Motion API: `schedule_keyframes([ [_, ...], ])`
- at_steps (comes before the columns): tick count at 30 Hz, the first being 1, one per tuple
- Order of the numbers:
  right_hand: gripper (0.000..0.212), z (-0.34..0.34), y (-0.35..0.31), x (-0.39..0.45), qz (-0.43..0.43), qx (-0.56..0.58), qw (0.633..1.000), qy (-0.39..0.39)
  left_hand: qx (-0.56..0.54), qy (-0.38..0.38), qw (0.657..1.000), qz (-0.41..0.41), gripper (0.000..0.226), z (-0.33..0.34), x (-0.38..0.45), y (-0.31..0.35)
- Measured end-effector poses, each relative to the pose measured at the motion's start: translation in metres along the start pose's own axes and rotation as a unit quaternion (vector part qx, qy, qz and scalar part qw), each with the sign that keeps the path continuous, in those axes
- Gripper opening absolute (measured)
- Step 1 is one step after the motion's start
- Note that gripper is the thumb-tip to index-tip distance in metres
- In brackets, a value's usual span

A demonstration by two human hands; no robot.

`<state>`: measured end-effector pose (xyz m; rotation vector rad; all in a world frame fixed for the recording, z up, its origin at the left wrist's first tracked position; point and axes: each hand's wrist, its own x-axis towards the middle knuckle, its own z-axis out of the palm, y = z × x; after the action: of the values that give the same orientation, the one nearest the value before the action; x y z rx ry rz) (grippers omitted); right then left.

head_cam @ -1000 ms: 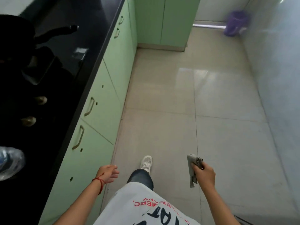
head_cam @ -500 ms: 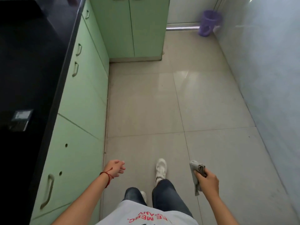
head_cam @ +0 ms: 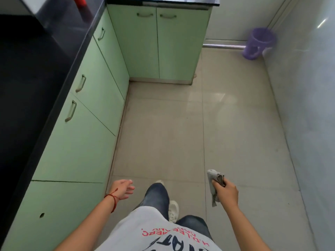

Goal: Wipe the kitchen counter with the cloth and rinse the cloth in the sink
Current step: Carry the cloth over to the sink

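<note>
A folded grey cloth [head_cam: 212, 180] hangs from my right hand [head_cam: 226, 192], which is closed around it at hip height over the floor. My left hand [head_cam: 123, 188], with a red thread at the wrist, swings free with fingers apart and holds nothing, close to the cabinet fronts. The black kitchen counter [head_cam: 45, 69] runs along the left and turns across the far end [head_cam: 163, 1]. No sink shows in this view.
Light green cabinets [head_cam: 87, 134] with metal handles line the left side and the far corner [head_cam: 159, 46]. Beige floor tiles [head_cam: 163, 133] stretch ahead. A purple bin [head_cam: 257, 43] stands at the far right by a grey wall [head_cam: 311, 105]. A red object [head_cam: 82, 0] sits on the counter.
I have walked forward along the counter toward the far cabinets, which are now closer. The cloth stays in my right hand. The stove and bottle on the counter have dropped out of view.
</note>
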<state>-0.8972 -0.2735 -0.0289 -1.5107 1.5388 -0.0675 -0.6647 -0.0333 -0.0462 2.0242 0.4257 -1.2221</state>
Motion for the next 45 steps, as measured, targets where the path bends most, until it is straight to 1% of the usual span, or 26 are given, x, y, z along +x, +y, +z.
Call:
schedule_keyframes([
  [3, 0.005, 0.008, -0.053, 0.056, -0.02, -0.008, 1.0, -0.01, -0.014, 0.009, 1.0, -0.005, 0.015, 0.001, 0.03, 0.048],
  [6, 0.004, 0.017, -0.105, 0.112, -0.04, -0.012, 0.999, -0.002, -0.017, 0.013, 1.0, -0.004, 0.015, 0.002, 0.066, 0.105],
  [7, 0.001, 0.019, -0.122, 0.129, -0.041, -0.013, 0.999, -0.001, -0.019, 0.016, 1.0, -0.006, 0.016, 0.002, 0.078, 0.126],
  [9, 0.004, 0.021, -0.153, 0.161, -0.035, -0.017, 0.999, -0.002, -0.024, 0.021, 0.999, -0.011, 0.015, 0.0, 0.099, 0.168],
  [11, 0.003, 0.022, -0.183, 0.188, -0.033, -0.029, 0.999, -0.001, -0.027, 0.019, 0.999, -0.01, 0.01, -0.001, 0.116, 0.212],
  [13, 0.003, 0.022, -0.213, 0.215, -0.04, -0.031, 0.999, 0.002, -0.029, 0.011, 1.0, 0.004, 0.006, 0.0, 0.132, 0.26],
  [16, 0.013, 0.023, -0.255, 0.256, -0.037, -0.032, 0.999, 0.017, -0.022, 0.0, 0.999, 0.029, 0.008, 0.002, 0.156, 0.336],
  [23, 0.016, 0.039, -0.338, 0.354, -0.025, -0.025, 0.999, 0.001, -0.019, -0.004, 0.996, 0.089, 0.009, 0.015, 0.215, 0.489],
  [26, 0.017, 0.05, -0.379, 0.401, -0.039, -0.029, 0.999, -0.004, -0.024, 0.006, 0.996, 0.091, 0.012, 0.02, 0.241, 0.535],
  [28, 0.018, 0.055, -0.41, 0.428, -0.048, -0.029, 0.998, -0.013, -0.024, 0.017, 0.997, 0.077, 0.016, 0.021, 0.254, 0.559],
  [31, 0.016, 0.061, -0.461, 0.462, -0.07, -0.026, 0.997, -0.025, -0.029, 0.027, 0.998, 0.056, 0.016, 0.02, 0.267, 0.589],
  [35, 0.003, 0.074, -0.542, 0.513, -0.12, -0.052, 0.991, -0.037, -0.048, 0.044, 0.996, 0.054, 0.016, 0.014, 0.287, 0.642],
  [37, 0.009, 0.083, -0.579, 0.534, -0.149, -0.047, 0.987, -0.036, -0.063, 0.052, 0.995, 0.058, 0.015, 0.009, 0.295, 0.668],
  [41, 0.009, 0.099, -0.653, 0.565, -0.196, -0.02, 0.98, -0.027, -0.083, 0.061, 0.992, 0.076, 0.014, -0.003, 0.316, 0.728],
  [45, 0.008, 0.115, -0.724, 0.587, -0.232, 0.05, 0.971, -0.001, -0.077, 0.039, 0.986, 0.14, 0.017, -0.019, 0.344, 0.804],
])
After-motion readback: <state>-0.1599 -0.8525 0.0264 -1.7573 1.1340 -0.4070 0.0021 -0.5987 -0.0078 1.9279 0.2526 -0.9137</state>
